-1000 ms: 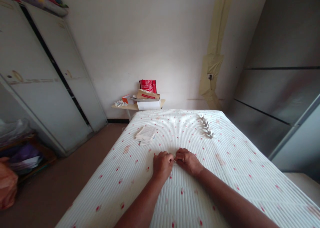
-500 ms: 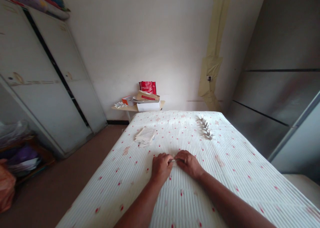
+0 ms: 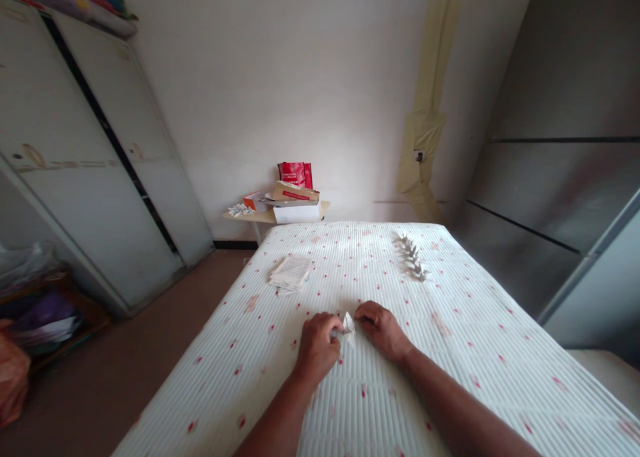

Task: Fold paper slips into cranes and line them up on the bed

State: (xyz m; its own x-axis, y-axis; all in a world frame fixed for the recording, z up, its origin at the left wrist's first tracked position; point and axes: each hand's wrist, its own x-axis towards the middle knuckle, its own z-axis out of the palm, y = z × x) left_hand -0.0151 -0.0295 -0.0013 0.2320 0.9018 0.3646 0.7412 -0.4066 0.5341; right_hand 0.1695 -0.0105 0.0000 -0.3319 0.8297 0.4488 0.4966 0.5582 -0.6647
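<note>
A small folded piece of printed paper (image 3: 349,329) with a pointed top stands between my hands on the quilted bedspread (image 3: 370,403). My left hand (image 3: 319,345) pinches its left side between thumb and fingers. Just right of the paper is my right hand (image 3: 383,329), its fingers bent and a little apart, the tips close to the paper's edge with nothing visible in them. Beyond my left hand lies a stack of printed paper sheets (image 3: 291,273). A row of several folded paper cranes (image 3: 412,257) stands farther off on the right.
Against the wall, a small table (image 3: 240,217) bears a white box (image 3: 297,213), a red bag (image 3: 294,175) and a pile of white folded pieces (image 3: 240,209). Sliding-door cabinets (image 3: 90,177) stand left, and a large grey panelled surface (image 3: 550,177) rises right.
My hands have parted slightly. The folded paper, mostly hidden between my fingers before, now shows upright with its point upward, and my right fingers have drawn back from it.
</note>
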